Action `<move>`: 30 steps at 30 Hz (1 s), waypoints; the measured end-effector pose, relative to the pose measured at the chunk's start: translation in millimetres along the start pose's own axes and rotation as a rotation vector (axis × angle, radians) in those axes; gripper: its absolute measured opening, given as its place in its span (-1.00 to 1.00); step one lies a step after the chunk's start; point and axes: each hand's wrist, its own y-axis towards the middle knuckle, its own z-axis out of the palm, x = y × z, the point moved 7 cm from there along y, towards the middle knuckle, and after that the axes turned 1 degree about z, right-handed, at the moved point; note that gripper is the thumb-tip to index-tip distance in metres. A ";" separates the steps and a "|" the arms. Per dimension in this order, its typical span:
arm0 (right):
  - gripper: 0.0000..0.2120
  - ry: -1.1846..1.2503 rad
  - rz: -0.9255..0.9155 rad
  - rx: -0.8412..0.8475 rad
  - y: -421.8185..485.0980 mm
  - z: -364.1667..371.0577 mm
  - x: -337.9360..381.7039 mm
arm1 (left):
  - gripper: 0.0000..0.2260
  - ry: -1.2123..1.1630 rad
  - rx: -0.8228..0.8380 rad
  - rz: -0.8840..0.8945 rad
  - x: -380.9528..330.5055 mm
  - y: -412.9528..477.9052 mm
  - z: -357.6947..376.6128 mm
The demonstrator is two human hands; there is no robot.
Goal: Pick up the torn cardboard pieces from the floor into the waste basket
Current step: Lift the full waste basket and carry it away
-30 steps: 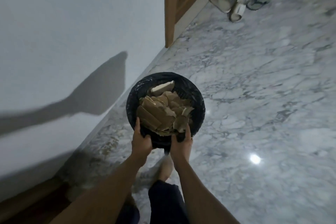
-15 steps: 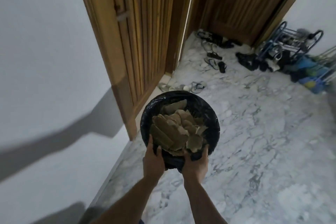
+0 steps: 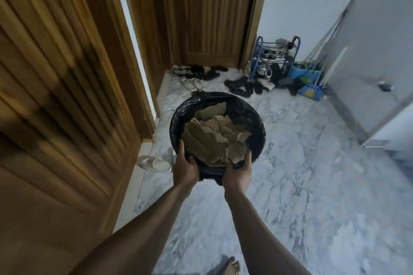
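Black bag-lined round waste basket point(image 3: 257, 123) sits in both hands, off the grey-white marble floor point(image 3: 312, 163). Left hand point(image 3: 185, 169) grips the near rim, thumb up along the edge; right hand point(image 3: 238, 174) grips the rim just beside it, thumb over the liner. Fingers of both go under the basket, out of sight. Torn brown cardboard pieces point(image 3: 207, 138) are piled inside, approx to rim level, right ahead of the thumbs. Ribbed wooden door point(image 3: 55, 96) is to the left of the left hand, w/ pale slip-on sandals point(image 3: 154, 162) on the floor just left of it. Blue metal shoe rack point(image 3: 274, 56) stands well beyond the hands, to the right. Bare foot point(image 3: 230, 265) shows below the forearms.
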 end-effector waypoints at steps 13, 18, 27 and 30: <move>-0.23 0.012 -0.054 -0.148 345.0 5.8 143.6 | -0.43 -0.140 0.138 -0.013 -211.6 245.1 219.1; -0.27 0.056 -0.054 -0.243 474.3 20.7 185.1 | -0.42 -0.138 0.240 0.022 -276.2 355.4 314.4; -0.27 0.132 0.025 -0.494 663.6 -9.1 222.5 | -0.44 0.021 0.453 0.124 -400.0 480.0 484.1; -0.26 0.147 0.060 -0.557 732.5 -23.9 229.0 | -0.43 0.069 0.521 0.148 -434.5 512.9 552.0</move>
